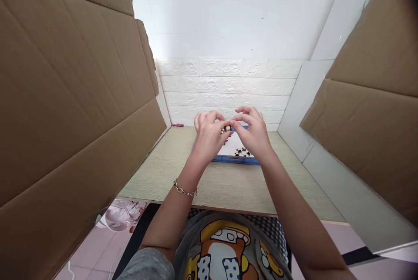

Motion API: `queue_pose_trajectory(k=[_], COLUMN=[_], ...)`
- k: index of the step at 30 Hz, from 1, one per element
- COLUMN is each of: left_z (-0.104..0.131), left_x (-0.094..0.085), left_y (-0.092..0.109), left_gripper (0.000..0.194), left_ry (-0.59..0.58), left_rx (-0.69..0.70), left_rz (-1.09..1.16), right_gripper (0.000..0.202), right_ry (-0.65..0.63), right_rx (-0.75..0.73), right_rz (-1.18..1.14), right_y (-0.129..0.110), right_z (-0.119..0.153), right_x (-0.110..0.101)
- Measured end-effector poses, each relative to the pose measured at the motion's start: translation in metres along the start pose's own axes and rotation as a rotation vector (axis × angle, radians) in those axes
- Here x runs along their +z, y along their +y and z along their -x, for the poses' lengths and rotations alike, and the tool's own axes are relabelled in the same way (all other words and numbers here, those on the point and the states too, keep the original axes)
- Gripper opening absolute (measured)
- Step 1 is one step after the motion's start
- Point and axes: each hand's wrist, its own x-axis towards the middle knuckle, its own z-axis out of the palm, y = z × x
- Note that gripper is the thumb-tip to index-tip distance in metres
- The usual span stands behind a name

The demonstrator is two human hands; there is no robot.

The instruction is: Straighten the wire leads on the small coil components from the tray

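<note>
Black and yellow, a part [227, 128] is pinched by the left hand [208, 135] beside the right hand [253, 133], whose fingertip grip cannot be made out, above a tray [224, 158] of scattered pieces [242, 152].

Pinched part [227, 128] is too small to identify.

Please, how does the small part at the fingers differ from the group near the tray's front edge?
The small part is single; the group has several pieces. The small part appears held up by the left hand; the group lies on the white surface of the blue tray. Both show pale yellow and black.
</note>
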Motion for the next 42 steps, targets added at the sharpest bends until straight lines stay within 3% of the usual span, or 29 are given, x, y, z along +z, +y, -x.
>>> queue_pose_trajectory(k=[6,13,22,42], left_z=[0.004,0.001,0.003,0.005], left_x=[0.003,-0.003,-0.008,-0.004], left_y=[-0.002,0.003,0.011,0.01], left_gripper=[0.01,0.016,0.014,0.012], left_ry=[-0.091,0.069,0.158,0.108], left_rx=[0.026,-0.033,-0.077,-0.052], left_rz=[0.007,0.054,0.1,0.112], right_gripper=[0.012,0.009,0.022,0.01], right_ry=[-0.147,0.091,-0.181,-0.157], right_rx=[0.059,0.009,0.112,0.124], right_rz=[-0.054,-0.213,-0.421,-0.382], right_y=[-0.003,-0.003,0.002,0.003], right_z=[-0.014,-0.024,-0.008,-0.006], right_x=[0.0,-0.008,-0.021,-0.019])
